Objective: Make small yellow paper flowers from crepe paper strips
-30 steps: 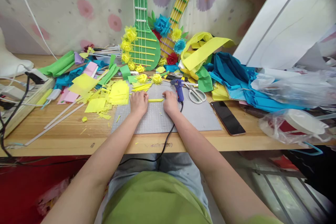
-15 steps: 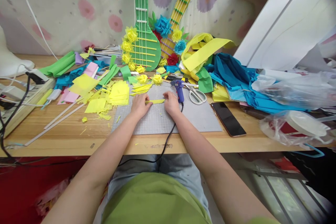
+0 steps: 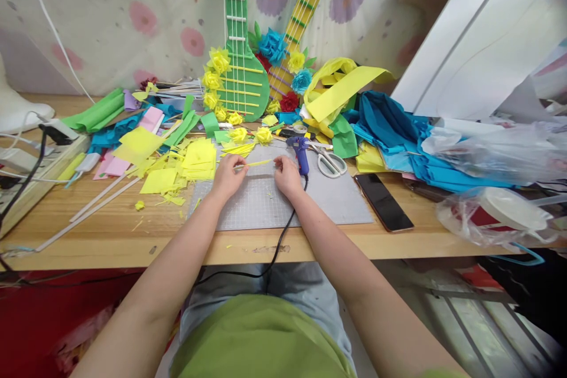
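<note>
A thin yellow crepe paper strip (image 3: 259,163) stretches between my hands, raised just over the grey cutting mat (image 3: 248,207). My left hand (image 3: 229,177) pinches its left end between thumb and fingers. At the other end, the fingers of my right hand (image 3: 287,177) are closed at the strip's tip. Close to my right hand lies a blue glue gun (image 3: 301,156), its black cord trailing over the mat. White-handled scissors (image 3: 331,164) rest to the right of it. Beyond my left hand is a small pile of folded yellow paper pieces (image 3: 238,149).
Cut yellow paper squares (image 3: 198,159) and scraps cover the left side. A green paper guitar (image 3: 243,85) with yellow flowers leans at the back beside a yellow guitar (image 3: 305,12). A phone (image 3: 384,202), blue crepe paper (image 3: 394,136) and a bagged cup (image 3: 496,215) are on the right.
The yellow strip has lifted slightly off the mat and turned, now looking narrower. Its right end is tilted higher. My hands have shifted a little, and the view has moved slightly.
</note>
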### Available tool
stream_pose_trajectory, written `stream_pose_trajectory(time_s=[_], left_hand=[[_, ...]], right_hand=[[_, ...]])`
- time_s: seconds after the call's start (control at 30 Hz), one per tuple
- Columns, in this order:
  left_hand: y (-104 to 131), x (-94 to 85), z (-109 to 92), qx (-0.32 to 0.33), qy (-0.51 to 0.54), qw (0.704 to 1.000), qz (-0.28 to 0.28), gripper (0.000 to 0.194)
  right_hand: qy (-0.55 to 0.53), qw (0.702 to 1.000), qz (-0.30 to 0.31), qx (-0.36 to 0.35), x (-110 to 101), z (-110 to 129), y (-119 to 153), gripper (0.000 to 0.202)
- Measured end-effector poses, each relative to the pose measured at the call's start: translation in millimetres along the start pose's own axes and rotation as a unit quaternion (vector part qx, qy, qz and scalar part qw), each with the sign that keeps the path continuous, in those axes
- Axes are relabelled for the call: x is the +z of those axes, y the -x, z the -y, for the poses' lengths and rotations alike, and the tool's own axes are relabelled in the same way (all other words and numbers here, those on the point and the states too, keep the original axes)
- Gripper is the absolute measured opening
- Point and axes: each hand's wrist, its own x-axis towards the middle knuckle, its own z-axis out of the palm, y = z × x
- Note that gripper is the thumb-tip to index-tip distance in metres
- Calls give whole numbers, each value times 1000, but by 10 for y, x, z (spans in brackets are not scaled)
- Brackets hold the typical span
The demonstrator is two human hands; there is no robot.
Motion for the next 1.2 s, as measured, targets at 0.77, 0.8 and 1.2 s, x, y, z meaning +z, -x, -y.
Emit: stream_pose_trajectory(time_s=[0.77, 0.8, 1.2], left_hand=[[-262, -426, 265, -145, -167, 968, -114, 25], [-280, -503, 303, -150, -166, 968, -114, 27], [-405, -859, 634, -141, -241, 953, 115, 52]], right_hand=[[-6, 1000, 2, -4, 8, -12, 6, 39], [-6, 1000, 2, -5, 10, -18, 4, 39], [-6, 1000, -1, -9, 13, -39, 3, 39]])
